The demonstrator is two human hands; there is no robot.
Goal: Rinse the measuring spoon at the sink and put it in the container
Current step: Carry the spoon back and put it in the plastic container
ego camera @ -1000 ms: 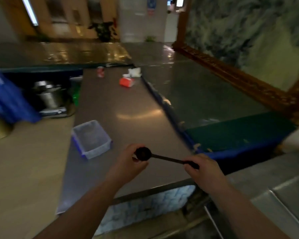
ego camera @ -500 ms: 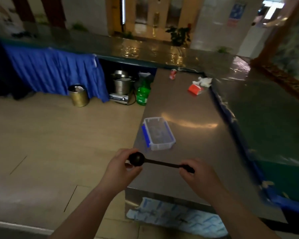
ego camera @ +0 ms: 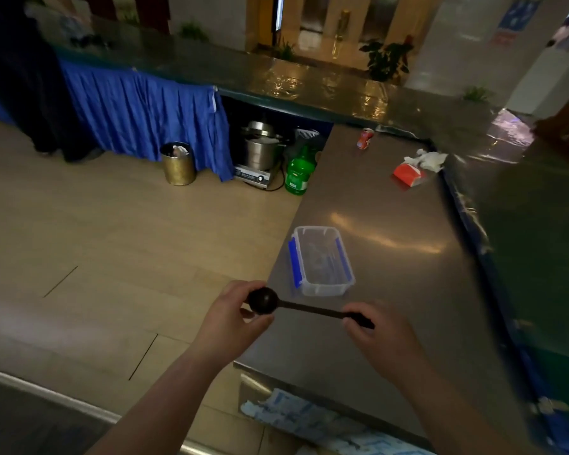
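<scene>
I hold a black measuring spoon (ego camera: 296, 305) level in front of me, over the near left corner of a steel counter (ego camera: 391, 251). My left hand (ego camera: 232, 318) pinches its round bowl. My right hand (ego camera: 380, 336) grips the end of the handle. Just beyond the spoon, an open clear plastic container (ego camera: 321, 261) with blue side clips sits on the counter near its left edge. No sink is in view.
A red can (ego camera: 364, 138), a red carton (ego camera: 408, 175) and crumpled tissue (ego camera: 429, 158) lie at the counter's far end. On the floor to the left stand a green bottle (ego camera: 299, 172), a steel pot on a cooker (ego camera: 262, 154) and a brass bin (ego camera: 178, 163). A raised dark ledge (ego camera: 523, 208) borders the counter's right side.
The view has swung left, away from the sink area, bringing the floor and blue curtain into sight. Both hands keep the same grip on the spoon, now close to the container.
</scene>
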